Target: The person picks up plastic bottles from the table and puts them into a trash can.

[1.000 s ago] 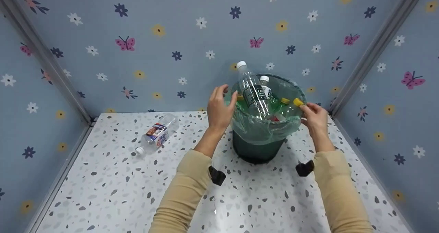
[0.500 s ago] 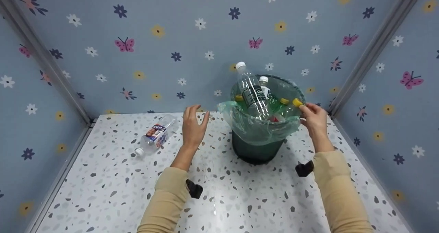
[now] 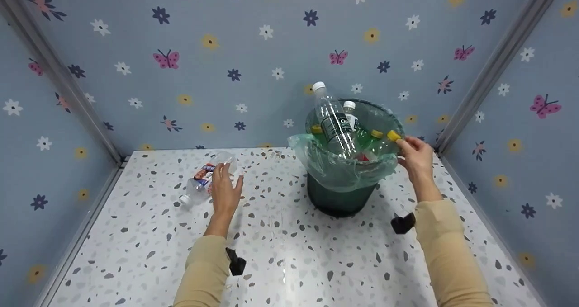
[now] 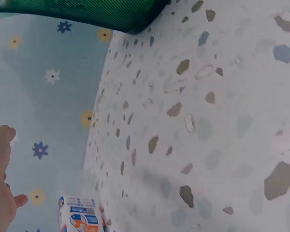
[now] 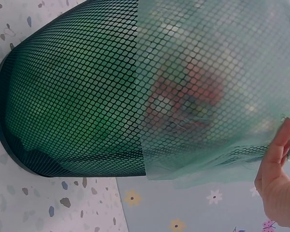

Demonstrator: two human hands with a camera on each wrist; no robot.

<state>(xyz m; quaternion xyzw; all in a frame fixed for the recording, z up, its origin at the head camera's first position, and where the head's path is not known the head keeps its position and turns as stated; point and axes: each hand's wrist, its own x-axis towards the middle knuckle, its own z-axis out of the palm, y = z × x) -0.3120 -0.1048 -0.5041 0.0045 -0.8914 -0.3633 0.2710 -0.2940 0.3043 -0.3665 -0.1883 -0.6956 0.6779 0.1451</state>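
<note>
A clear plastic bottle (image 3: 194,189) with a white cap and a printed label lies on its side at the left of the speckled table. My left hand (image 3: 225,193) is over its right side, fingers spread and relaxed; in the left wrist view the hand (image 4: 2,179) appears apart from the labelled bottle (image 4: 82,216). On the right, a dark green mesh waste bin (image 3: 337,203) stands upright, lined with a translucent green bag (image 3: 348,180). My right hand (image 3: 418,162) pinches the bag and rim at the bin's right side, as the right wrist view confirms.
Several bottles fill the bin; a large clear bottle (image 3: 334,124) with a white cap leans out above the rim. Yellow-capped bottles (image 3: 393,135) sit lower. Flower-patterned panels (image 3: 258,49) close in the back and both sides of the table (image 3: 289,262).
My left hand has left the bin's left rim and moved left and down to the lying bottle. The bag edge there has flopped outward. My right hand stays at the rim.
</note>
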